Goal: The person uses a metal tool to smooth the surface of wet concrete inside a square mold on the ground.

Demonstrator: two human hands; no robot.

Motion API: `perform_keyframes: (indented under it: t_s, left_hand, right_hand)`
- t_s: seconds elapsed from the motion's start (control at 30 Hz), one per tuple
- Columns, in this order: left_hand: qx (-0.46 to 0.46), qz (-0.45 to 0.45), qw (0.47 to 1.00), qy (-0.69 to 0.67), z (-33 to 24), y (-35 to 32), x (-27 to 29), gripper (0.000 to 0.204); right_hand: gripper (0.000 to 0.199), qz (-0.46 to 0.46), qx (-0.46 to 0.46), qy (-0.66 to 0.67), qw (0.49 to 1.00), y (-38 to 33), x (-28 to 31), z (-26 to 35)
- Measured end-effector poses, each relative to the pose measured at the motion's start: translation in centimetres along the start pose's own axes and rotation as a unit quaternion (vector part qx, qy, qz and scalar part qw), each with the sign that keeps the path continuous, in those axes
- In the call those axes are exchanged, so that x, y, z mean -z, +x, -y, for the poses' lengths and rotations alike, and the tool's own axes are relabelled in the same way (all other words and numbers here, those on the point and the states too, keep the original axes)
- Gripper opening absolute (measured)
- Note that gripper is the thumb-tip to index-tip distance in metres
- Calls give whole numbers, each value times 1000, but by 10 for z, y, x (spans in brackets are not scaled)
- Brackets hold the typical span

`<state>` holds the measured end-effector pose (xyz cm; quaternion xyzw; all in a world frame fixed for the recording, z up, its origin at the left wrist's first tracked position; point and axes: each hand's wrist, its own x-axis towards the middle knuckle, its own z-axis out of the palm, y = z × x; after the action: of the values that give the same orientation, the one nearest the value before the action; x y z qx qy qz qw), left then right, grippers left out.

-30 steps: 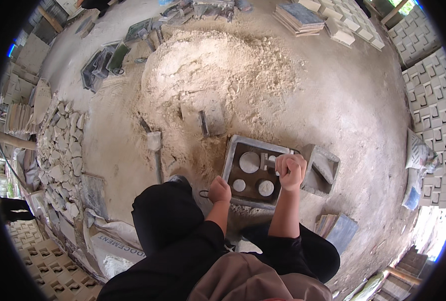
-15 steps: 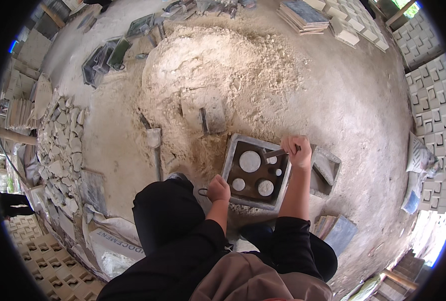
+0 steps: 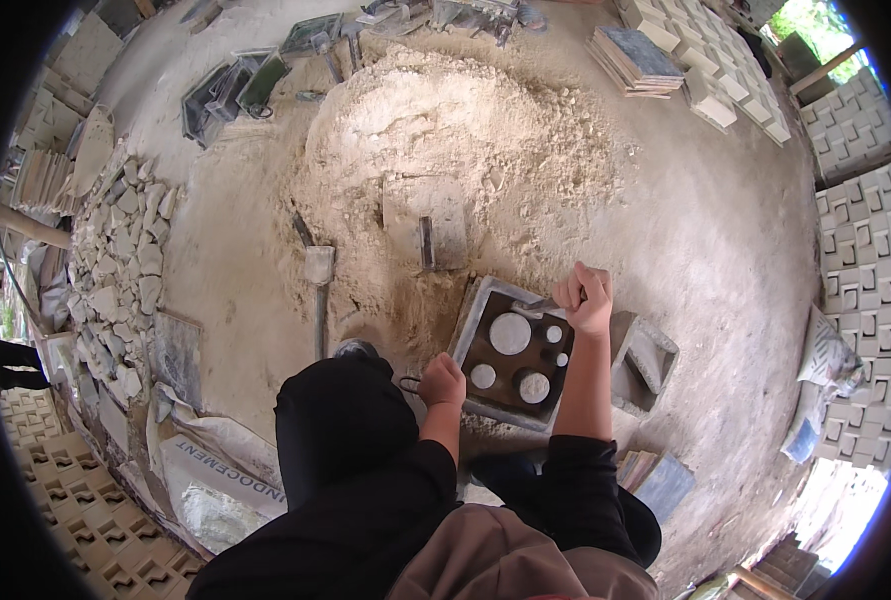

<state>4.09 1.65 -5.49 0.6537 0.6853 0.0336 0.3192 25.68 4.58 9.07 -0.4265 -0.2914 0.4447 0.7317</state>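
Observation:
A square grey mould [image 3: 505, 414] stands on the floor in front of me, packed with dark damp mix around several pale round discs [image 3: 510, 334] of different sizes. My left hand [image 3: 443, 381] is closed at the mould's near left side, on a dark metal loop handle [image 3: 409, 383] that sticks out leftward. Over the mould's far right corner, my right hand [image 3: 585, 298] grips a narrow metal tool [image 3: 535, 306]. Its blade points left along the inside of the far rim; the fingers partly hide the tool, so its exact kind is unclear.
Right of the mould sits a second grey frame [image 3: 645, 362] with a slanted divider. Beyond lies a flat board with a handle [image 3: 427, 243] before a heap of pale sand [image 3: 445, 120]. A shovel [image 3: 320, 290] lies left. Stone rubble [image 3: 120, 280] and stacked patterned blocks [image 3: 860, 300] line the sides.
My right hand has tilted and risen slightly, and the tool's blade has shifted from over the small discs toward the far rim. My left hand keeps its grip. The whole view has shifted a little.

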Motion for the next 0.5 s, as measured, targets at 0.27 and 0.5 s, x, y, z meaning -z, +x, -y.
perform_keyframes:
  t_s: [0.27,0.5]
  left_hand:
    - [-9,6,1000,-12,3,1,-1,33]
    - [-5,1,1000,-26,10,-3,-2,35]
  right_hand:
    - [46,22,-58,-42,997,4,-12,-10]
    - [45,79,-79,-119,987,4,-25,-22]
